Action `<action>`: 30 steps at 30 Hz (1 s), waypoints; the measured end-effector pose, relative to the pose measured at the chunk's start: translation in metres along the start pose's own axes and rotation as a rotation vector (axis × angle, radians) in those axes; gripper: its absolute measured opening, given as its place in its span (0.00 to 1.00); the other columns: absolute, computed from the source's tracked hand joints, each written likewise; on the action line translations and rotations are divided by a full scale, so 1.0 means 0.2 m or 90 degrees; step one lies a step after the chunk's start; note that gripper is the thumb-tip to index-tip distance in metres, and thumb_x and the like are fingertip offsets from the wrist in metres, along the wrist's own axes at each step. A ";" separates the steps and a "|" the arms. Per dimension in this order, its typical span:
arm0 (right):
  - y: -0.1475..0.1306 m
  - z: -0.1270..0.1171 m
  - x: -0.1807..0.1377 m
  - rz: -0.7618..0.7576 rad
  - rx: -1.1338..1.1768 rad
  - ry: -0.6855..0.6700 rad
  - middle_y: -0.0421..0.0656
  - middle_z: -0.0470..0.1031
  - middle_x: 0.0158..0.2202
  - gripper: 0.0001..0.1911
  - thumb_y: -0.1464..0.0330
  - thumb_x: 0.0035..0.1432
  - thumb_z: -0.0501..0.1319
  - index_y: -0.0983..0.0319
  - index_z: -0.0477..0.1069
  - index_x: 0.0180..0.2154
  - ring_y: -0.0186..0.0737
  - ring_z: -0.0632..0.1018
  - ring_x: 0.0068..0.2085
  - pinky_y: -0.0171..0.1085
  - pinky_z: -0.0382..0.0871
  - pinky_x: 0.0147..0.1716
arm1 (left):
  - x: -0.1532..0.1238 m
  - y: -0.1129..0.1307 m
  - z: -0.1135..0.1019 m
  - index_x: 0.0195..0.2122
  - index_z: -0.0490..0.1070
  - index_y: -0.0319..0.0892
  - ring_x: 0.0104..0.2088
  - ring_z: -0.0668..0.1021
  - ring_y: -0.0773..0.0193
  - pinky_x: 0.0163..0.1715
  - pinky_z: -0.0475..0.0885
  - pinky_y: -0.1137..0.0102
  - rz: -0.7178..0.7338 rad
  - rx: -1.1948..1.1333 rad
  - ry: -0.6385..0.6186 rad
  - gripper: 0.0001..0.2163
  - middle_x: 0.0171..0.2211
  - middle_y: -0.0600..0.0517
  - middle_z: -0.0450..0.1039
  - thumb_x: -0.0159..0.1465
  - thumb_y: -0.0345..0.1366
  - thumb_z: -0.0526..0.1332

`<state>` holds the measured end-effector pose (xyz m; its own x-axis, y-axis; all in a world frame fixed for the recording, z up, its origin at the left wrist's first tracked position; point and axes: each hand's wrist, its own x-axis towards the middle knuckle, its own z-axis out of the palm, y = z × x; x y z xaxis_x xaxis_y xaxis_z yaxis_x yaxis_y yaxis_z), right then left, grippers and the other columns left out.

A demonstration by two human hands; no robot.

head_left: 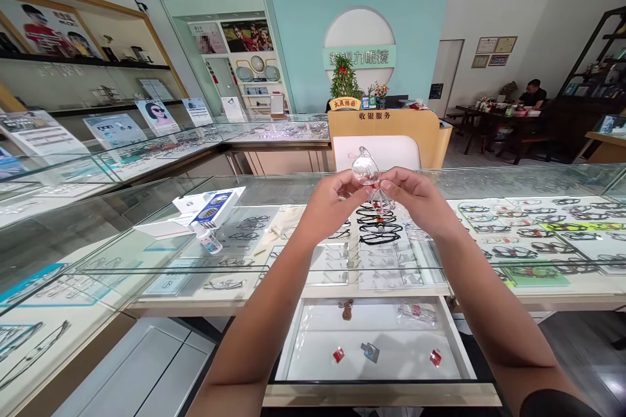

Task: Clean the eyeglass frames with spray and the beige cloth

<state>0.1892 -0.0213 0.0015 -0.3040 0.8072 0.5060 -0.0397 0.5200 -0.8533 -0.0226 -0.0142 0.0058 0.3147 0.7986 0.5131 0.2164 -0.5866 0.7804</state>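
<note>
A pair of clear eyeglasses (366, 168) is raised above the glass counter (274, 269), turned so that one lens stands over the other. My left hand (335, 199) pinches it from the left between thumb and fingers. From the other side my right hand (413, 195) has its fingers closed on the glasses near their middle, where a bit of red shows. Part of the lower lens is hidden by my fingers. Beneath my hands, several dark-framed glasses (380, 234) lie in a column inside the counter.
An open white drawer (303, 345) below the counter holds red packets (338, 355), a grey tag (370, 352) and a brown charm (347, 309). A small white bottle (210, 241) and a box (212, 208) stand left. Behind is a wooden cashier desk (391, 127); a person (533, 96) sits far right.
</note>
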 end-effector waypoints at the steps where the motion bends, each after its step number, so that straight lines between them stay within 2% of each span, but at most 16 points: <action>1: 0.00 0.00 0.00 -0.002 -0.002 0.003 0.43 0.81 0.42 0.18 0.48 0.65 0.69 0.55 0.79 0.40 0.41 0.74 0.41 0.42 0.68 0.44 | 0.00 0.00 0.00 0.37 0.78 0.44 0.35 0.76 0.63 0.38 0.71 0.66 0.003 -0.003 0.005 0.10 0.37 0.50 0.81 0.68 0.45 0.68; 6: 0.01 -0.02 0.00 0.018 0.013 -0.002 0.41 0.75 0.36 0.18 0.48 0.66 0.69 0.56 0.78 0.39 0.40 0.70 0.38 0.40 0.66 0.41 | 0.02 -0.01 0.01 0.33 0.75 0.44 0.36 0.77 0.62 0.39 0.72 0.66 0.005 -0.037 0.025 0.05 0.35 0.51 0.80 0.66 0.37 0.65; 10: 0.03 -0.02 0.00 0.052 0.084 -0.017 0.40 0.73 0.35 0.18 0.49 0.65 0.70 0.57 0.78 0.38 0.39 0.70 0.37 0.40 0.65 0.41 | 0.03 -0.02 0.02 0.32 0.74 0.43 0.35 0.77 0.64 0.39 0.70 0.67 -0.030 -0.069 0.023 0.03 0.34 0.52 0.79 0.63 0.34 0.64; 20: 0.02 -0.04 -0.01 0.078 0.109 -0.032 0.40 0.74 0.34 0.17 0.50 0.66 0.70 0.57 0.77 0.37 0.40 0.71 0.37 0.41 0.66 0.41 | 0.03 -0.02 0.01 0.31 0.71 0.43 0.33 0.74 0.65 0.36 0.68 0.68 -0.056 -0.059 0.007 0.04 0.30 0.54 0.74 0.62 0.34 0.62; 27: 0.03 -0.03 0.01 0.061 0.082 -0.012 0.40 0.74 0.33 0.20 0.48 0.61 0.72 0.57 0.77 0.35 0.39 0.70 0.36 0.41 0.66 0.40 | 0.03 -0.01 0.00 0.34 0.74 0.44 0.36 0.78 0.63 0.40 0.72 0.66 -0.067 -0.069 -0.042 0.06 0.35 0.52 0.80 0.65 0.39 0.65; 30: 0.05 -0.03 0.02 0.041 0.049 0.035 0.40 0.75 0.33 0.21 0.47 0.60 0.73 0.58 0.77 0.35 0.38 0.70 0.35 0.40 0.65 0.40 | 0.01 0.01 -0.01 0.37 0.74 0.44 0.38 0.79 0.61 0.39 0.72 0.66 -0.077 -0.014 0.005 0.08 0.39 0.50 0.81 0.67 0.43 0.67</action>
<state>0.1932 -0.0113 -0.0038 -0.2564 0.8531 0.4544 -0.0956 0.4454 -0.8902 -0.0232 -0.0129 0.0085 0.2809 0.8644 0.4170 0.2320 -0.4828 0.8444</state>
